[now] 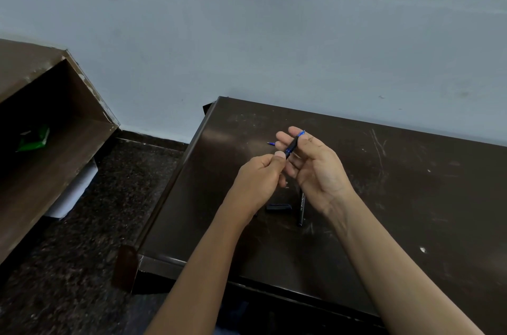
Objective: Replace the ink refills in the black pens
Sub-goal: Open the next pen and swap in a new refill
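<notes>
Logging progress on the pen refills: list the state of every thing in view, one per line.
left hand, pinches the pen section's lower end
right hand, holds the pen section in its fingers
pen section, lifted above the table, blue refill showing at its top
pen barrel, lying on the table, partly hidden by the right hand
cap, off, lying beside the pen barrel

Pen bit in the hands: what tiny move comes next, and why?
Probably the left hand slides the blue refill out of the black grip piece that the right hand pinches; the barrel and cap already lie apart on the table.
</notes>
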{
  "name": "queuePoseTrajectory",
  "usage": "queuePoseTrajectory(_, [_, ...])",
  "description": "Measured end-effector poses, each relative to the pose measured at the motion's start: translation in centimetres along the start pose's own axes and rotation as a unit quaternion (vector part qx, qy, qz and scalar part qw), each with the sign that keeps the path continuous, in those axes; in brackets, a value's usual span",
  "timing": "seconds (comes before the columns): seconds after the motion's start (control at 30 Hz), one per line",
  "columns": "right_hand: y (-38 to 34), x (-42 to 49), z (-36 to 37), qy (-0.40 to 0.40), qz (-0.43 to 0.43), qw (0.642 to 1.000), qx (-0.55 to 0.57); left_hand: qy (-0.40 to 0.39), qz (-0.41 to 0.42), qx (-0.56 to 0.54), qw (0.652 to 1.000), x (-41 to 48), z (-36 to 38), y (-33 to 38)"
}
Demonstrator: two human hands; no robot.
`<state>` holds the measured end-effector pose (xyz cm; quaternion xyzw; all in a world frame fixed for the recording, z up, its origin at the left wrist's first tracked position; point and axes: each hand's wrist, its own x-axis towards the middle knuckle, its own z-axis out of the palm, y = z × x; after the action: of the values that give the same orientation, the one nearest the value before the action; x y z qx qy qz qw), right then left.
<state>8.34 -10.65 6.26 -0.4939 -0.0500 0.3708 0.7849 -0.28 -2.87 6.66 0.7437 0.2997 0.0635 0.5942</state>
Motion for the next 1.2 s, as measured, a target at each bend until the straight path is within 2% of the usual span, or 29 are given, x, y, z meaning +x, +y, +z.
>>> queuePoseTrajectory(0.3, [-0.2, 0.6, -0.9, 0.038, -0.012, 0.999, 0.022, -0.035, -0.001, 0.005, 0.999, 0.0, 0.1, -0.2])
queuePoseTrajectory(0.43, [-1.1, 1.4, -2.0, 0.101, -0.014, 0.991, 0.088, -0.047, -0.007, 0.012, 0.999, 0.1, 0.0, -0.4])
queuePoseTrajectory(0.53, [-1.9, 2.0, -3.4, 0.161, -0.039, 0.978, 0.128, -0.016, -0.014, 0.038, 0.999, 0.0, 0.0, -0.4])
queuePoseTrajectory(0.6, [-1.7, 2.4, -4.5, 0.186, -0.065, 0.979, 0.061, 0.028, -0.015, 0.047, 0.998, -0.1, -0.1, -0.3])
queuePoseTrajectory(0.63, [-1.4, 2.5, -5.0, 0.190, -0.086, 0.978, -0.025, 0.050, -0.014, 0.051, 0.997, -0.1, -0.2, -0.3])
queuePoseTrajectory(0.67, [-0.9, 2.5, -5.4, 0.182, -0.111, 0.966, -0.144, 0.068, -0.013, 0.052, 0.996, -0.2, -0.3, -0.2])
queuePoseTrajectory(0.7, [-0.2, 2.5, -5.6, 0.156, -0.131, 0.940, -0.274, 0.082, -0.011, 0.051, 0.995, -0.2, -0.4, -0.1])
queuePoseTrajectory(0.77, [0.9, 2.2, -5.3, 0.071, -0.137, 0.860, -0.487, 0.097, -0.008, 0.045, 0.994, -0.2, -0.4, 0.0])
queuePoseTrajectory(0.83, [2.2, 2.0, -5.0, -0.015, -0.128, 0.773, -0.622, 0.101, -0.006, 0.044, 0.994, -0.2, -0.3, 0.1])
queuePoseTrajectory(0.9, [3.4, 1.9, -4.7, -0.071, -0.102, 0.710, -0.693, 0.101, -0.006, 0.051, 0.994, -0.2, -0.4, 0.1])
queuePoseTrajectory(0.93, [3.9, 1.9, -4.7, -0.082, -0.087, 0.697, -0.707, 0.102, -0.006, 0.055, 0.993, -0.2, -0.5, 0.1])
queuePoseTrajectory(1.2, [5.3, 2.3, -4.8, -0.120, -0.053, 0.666, -0.734, 0.106, -0.009, 0.068, 0.992, -0.1, -0.6, 0.1])
